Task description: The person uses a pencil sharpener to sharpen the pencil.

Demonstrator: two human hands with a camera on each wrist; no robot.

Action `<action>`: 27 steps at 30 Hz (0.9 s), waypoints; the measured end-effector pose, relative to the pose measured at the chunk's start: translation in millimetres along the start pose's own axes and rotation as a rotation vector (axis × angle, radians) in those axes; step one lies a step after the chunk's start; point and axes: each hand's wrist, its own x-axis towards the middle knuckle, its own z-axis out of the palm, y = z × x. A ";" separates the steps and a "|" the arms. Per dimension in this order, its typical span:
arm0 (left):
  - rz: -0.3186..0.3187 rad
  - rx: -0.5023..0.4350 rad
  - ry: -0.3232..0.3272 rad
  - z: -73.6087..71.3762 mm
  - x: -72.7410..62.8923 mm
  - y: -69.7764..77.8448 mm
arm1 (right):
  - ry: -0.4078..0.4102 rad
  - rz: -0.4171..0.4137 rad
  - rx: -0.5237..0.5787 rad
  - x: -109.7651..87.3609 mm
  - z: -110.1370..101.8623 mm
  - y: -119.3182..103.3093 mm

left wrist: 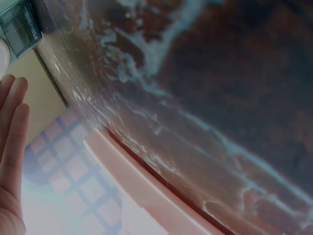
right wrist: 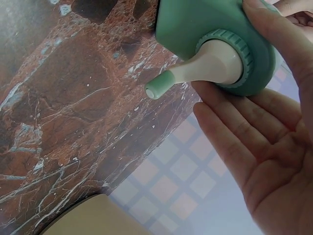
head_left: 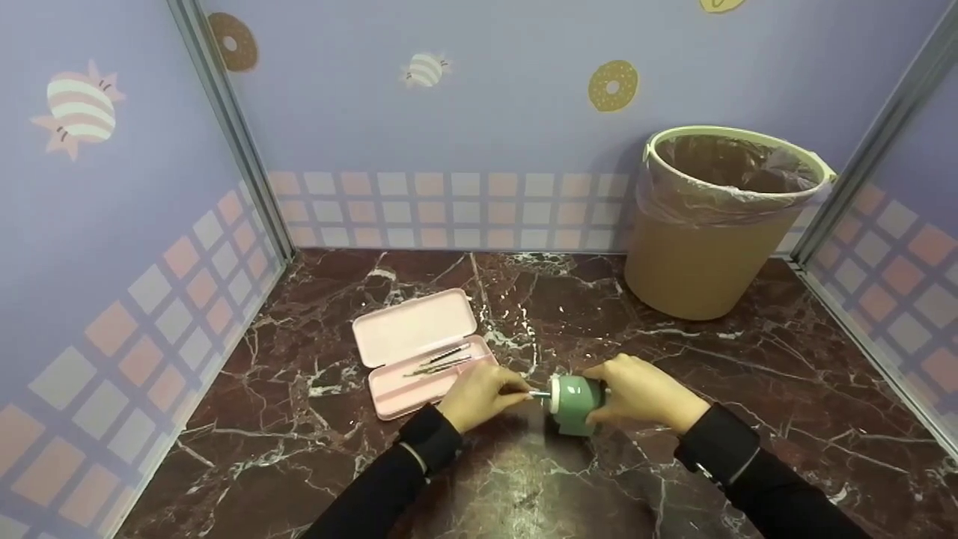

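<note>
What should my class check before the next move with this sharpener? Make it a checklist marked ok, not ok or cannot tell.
1. Pencil lined up with the sharpener's front: ok; the left hand pinches it there.
2. Sharpener steadied: ok; the right hand grips its body.
3. Crank knob held for turning: not ok; no fingers are on it.
4. Pencil point sharp: cannot tell; that end is hidden.
5. Pencil case open for putting the pencil back: ok; its lid lies back.
6. Bin lined: ok; a clear bag folds over its rim.
</note>
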 end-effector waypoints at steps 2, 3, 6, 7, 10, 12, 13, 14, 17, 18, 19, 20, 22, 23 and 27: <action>-0.006 -0.008 -0.005 -0.8 -0.1 0.1 | -0.004 0.001 -0.007 0.4 0.1 0.3; -0.007 -0.012 -0.008 -1.1 -0.2 0.1 | -0.006 0.000 -0.011 0.6 0.3 0.5; -0.004 -0.018 -0.014 -2.0 0.0 0.0 | -0.005 -0.003 -0.023 0.8 0.4 1.2; 0.000 -0.018 -0.013 -2.3 0.1 0.0 | -0.005 -0.005 -0.025 0.8 0.4 1.4; 0.015 -0.019 -0.008 -2.7 0.5 -0.9 | 0.002 -0.013 -0.024 0.4 0.0 1.2; 0.020 -0.018 -0.005 -2.7 0.5 -2.0 | 0.009 -0.025 -0.024 0.3 -0.2 1.3; 0.019 -0.021 -0.004 -2.7 0.2 -2.6 | 0.011 -0.028 -0.022 0.4 -0.2 1.0; 0.018 -0.024 -0.002 -2.6 0.0 -3.2 | 0.013 -0.032 -0.022 0.5 -0.2 0.8; 0.008 -0.034 -0.004 -2.6 -0.4 -4.2 | 0.020 -0.038 -0.025 0.8 0.0 0.8; 0.004 -0.039 -0.005 -2.7 -0.4 -4.2 | 0.021 -0.037 -0.025 0.7 0.1 0.9; 0.000 -0.045 -0.007 -3.0 -0.3 -4.2 | 0.022 -0.039 -0.025 0.6 0.2 1.2; -0.001 -0.045 -0.009 -3.1 -0.2 -4.1 | 0.023 -0.041 -0.027 0.6 0.4 1.4; -0.008 -0.049 -0.016 -3.3 0.2 -3.9 | 0.027 -0.045 -0.031 0.6 0.7 2.1; -0.011 -0.051 -0.019 -3.4 0.4 -3.8 | 0.026 -0.047 -0.034 0.5 0.6 2.2; -0.027 -0.060 -0.030 -3.2 0.3 -4.4 | 0.017 -0.034 -0.027 1.0 0.8 1.7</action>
